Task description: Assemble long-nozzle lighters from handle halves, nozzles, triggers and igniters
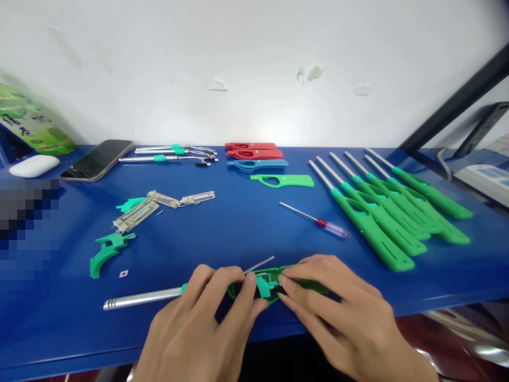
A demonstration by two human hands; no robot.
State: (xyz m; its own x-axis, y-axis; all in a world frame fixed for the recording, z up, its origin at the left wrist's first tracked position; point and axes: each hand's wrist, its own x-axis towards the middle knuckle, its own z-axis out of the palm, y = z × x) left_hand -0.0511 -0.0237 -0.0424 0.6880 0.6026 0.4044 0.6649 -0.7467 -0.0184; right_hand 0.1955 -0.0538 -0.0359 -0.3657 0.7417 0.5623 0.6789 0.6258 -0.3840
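Observation:
Near the table's front edge lies an open green lighter handle shell (318, 286) with a long metal tube (143, 298) pointing left. My left hand (207, 313) is closed around the tube end of the handle. Its fingertips press at a teal trigger piece (263, 286) seated in the shell. My right hand (338, 307) is closed over the shell's right part, fingertips pinched together beside the trigger; what they pinch is too small and hidden to tell. A white wire (268, 275) curves inside the shell. Behind it lies a thin clear tube (259, 264).
Loose teal triggers (105, 252) and clear fuel tanks (137, 214) lie at left. Behind are tube assemblies (159, 158), a phone (97, 159) and coloured shells (254, 154). A screwdriver (318, 220) lies right of middle, beside several assembled green lighters (369, 228).

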